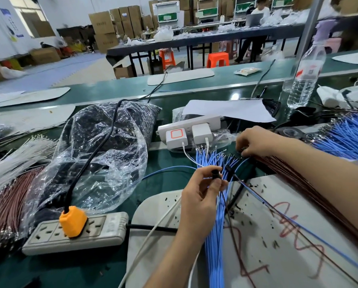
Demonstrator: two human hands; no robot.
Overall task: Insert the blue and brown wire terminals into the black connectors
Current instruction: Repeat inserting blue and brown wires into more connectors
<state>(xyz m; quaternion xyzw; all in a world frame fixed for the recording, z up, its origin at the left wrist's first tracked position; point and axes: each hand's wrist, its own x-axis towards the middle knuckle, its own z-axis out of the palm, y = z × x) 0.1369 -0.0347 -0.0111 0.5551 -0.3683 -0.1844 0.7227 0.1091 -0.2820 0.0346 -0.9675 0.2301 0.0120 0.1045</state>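
My left hand pinches a small black connector between thumb and fingers, above a bundle of blue wires with metal terminals at the far end. A thin brown wire hangs from the connector toward me. My right hand reaches over the far ends of the brown wire bundle, fingers curled down onto the terminals. Another black connector with a blue and a brown wire lies just right of my left hand.
A clear plastic bag of black parts lies at the left. A power strip with an orange plug sits in front of it, and a white strip with chargers behind. A water bottle stands far right. More blue wires lie at right.
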